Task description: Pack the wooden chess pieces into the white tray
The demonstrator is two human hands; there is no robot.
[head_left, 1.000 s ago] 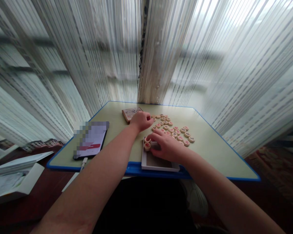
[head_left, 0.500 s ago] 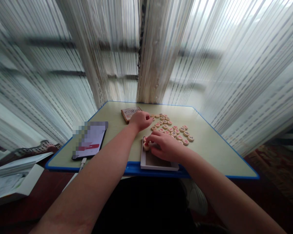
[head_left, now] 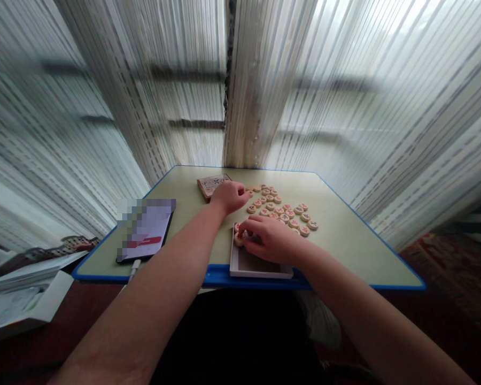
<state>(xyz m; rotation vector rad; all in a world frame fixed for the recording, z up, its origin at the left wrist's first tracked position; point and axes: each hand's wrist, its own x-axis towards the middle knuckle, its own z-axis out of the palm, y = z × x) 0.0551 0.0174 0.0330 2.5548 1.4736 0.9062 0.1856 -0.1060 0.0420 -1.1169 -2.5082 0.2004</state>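
A shallow white tray (head_left: 260, 267) sits at the near edge of the tabletop (head_left: 344, 240), about midway along it. Its sides run square to that edge and its open face points up. The part showing reaches from the near edge towards the middle of the tabletop, but the hand covers too much of it to tell which side is longer.

The right hand (head_left: 272, 241) lies over the far half of the tray, palm down, wrist towards the near right. Its fingers are bent and drawn together, with the tips on two tray pieces (head_left: 238, 239), round wooden discs with red marks lying flat in the far left corner of the tray. I cannot tell whether the tips pinch a disc or only touch it. The discs lie just left of the fingertips, and the bare tray floor lies under and behind the palm.

The left hand (head_left: 229, 197) rests further in, knuckles up, curled into a loose fist whose contents are hidden. It sits between a flat box lid (head_left: 207, 184) to its far left and the loose pieces (head_left: 288, 214). These form a band of flat discs whose long axis runs from the far middle of the tabletop towards the near right, passing just beyond the right hand.

A phone (head_left: 146, 230) with a cable (head_left: 133, 270) lies at the left edge. Striped curtains (head_left: 144, 107) hang behind the far edge.
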